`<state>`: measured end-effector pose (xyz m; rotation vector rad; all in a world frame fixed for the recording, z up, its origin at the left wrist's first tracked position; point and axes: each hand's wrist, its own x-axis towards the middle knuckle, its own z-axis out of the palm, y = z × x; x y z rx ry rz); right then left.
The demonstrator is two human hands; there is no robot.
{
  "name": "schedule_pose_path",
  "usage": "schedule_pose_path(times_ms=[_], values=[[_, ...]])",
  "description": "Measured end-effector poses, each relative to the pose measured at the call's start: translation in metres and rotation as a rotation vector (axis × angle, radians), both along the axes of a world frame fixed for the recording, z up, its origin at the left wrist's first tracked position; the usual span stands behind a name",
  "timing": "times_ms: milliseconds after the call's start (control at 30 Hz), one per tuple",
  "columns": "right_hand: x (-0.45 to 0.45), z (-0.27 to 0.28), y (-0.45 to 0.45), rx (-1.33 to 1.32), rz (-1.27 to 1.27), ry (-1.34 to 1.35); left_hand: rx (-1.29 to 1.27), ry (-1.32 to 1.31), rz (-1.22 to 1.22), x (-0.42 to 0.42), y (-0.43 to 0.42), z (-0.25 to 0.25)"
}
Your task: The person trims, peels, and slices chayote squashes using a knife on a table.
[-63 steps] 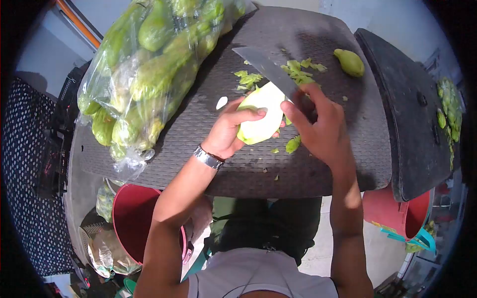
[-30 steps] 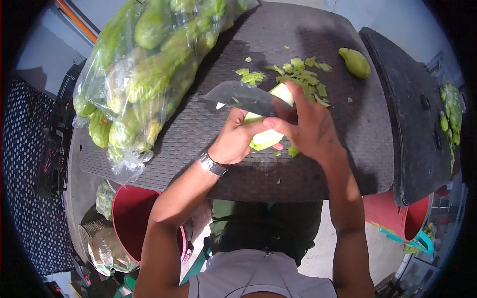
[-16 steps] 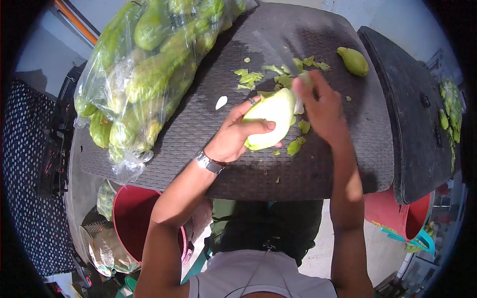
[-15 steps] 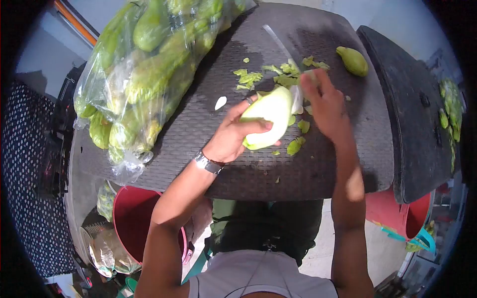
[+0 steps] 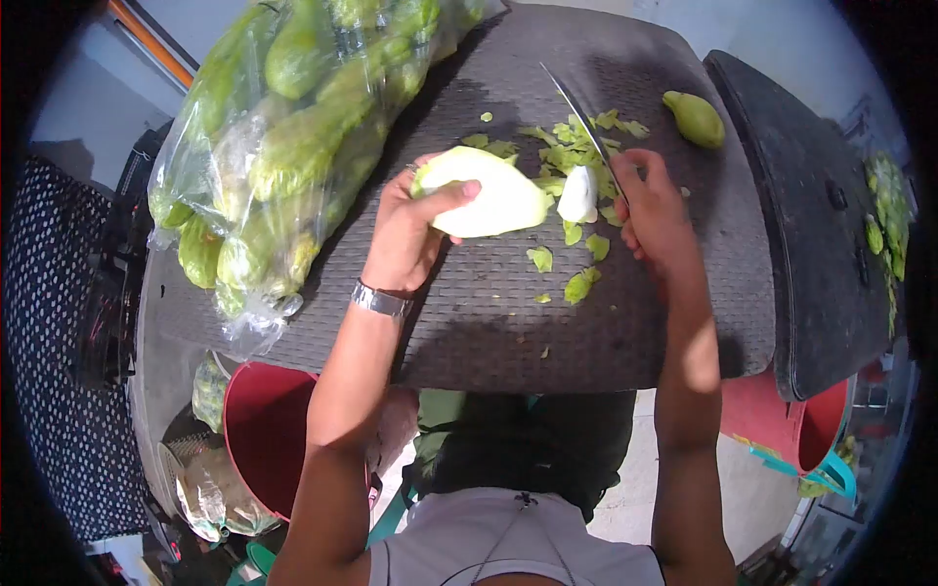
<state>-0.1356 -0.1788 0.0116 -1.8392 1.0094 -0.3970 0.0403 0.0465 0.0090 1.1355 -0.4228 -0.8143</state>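
My left hand (image 5: 415, 220) is wrapped round a pale, peeled chayote (image 5: 489, 195), its thumb lying on the bright flesh. The chayote lies sideways in the grip, its narrower end towards the right. In my right hand (image 5: 653, 205) is a knife (image 5: 584, 119), its long thin blade angled up and to the left, apart from the chayote. Beneath the blade are several green peelings (image 5: 562, 151) on the woven-pattern table (image 5: 469, 332). Between the hands sits a small smooth white piece (image 5: 577, 193) whose kind I cannot make out.
A clear plastic bag (image 5: 313, 146) full of green chayotes covers the table's left side. One unpeeled chayote (image 5: 695, 120) lies at the right back. A dark chair back (image 5: 811, 225) stands right of the table. Red buckets (image 5: 264, 430) stand below on both sides.
My left hand has moved left and turned the chayote from upright to sideways. The knife has come away from it, blade edge now turned. The white piece shows more fully.
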Motion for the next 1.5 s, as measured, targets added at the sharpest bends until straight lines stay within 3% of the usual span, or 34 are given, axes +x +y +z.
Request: schedule_pose_path(times_ms=[67,167,267,367,433,533,567,667,967,1500], values=[[-0.005,0.014,0.012,0.294,0.055,-0.131,-0.082,0.106,0.125,-0.004,-0.004,-0.001],[-0.008,0.005,0.004,0.353,0.18,-0.177,-0.115,0.226,0.172,0.005,0.001,-0.003],[-0.004,0.001,0.005,0.325,0.167,-0.119,-0.206,0.355,-0.013,0.018,0.008,-0.018],[-0.001,0.005,0.007,0.382,0.158,-0.156,-0.117,0.351,0.118,0.005,-0.001,-0.008],[-0.003,0.012,0.006,0.51,0.21,-0.202,-0.177,0.416,0.025,0.016,-0.001,-0.015],[-0.007,0.011,0.001,0.741,0.319,-0.289,-0.277,0.571,0.149,0.008,-0.007,-0.014],[-0.008,0.009,0.0,0.825,0.36,-0.32,-0.444,0.603,-0.166,0.021,0.002,-0.033],[-0.007,0.003,0.003,0.788,0.469,-0.405,-0.272,0.562,0.153,0.01,-0.006,-0.026],[-0.014,0.024,0.041,0.467,0.379,-0.213,-0.317,0.713,-0.072,-0.01,-0.009,-0.008],[-0.013,-0.002,0.041,0.505,0.255,-0.329,-0.275,0.573,-0.082,-0.006,-0.004,-0.016]])
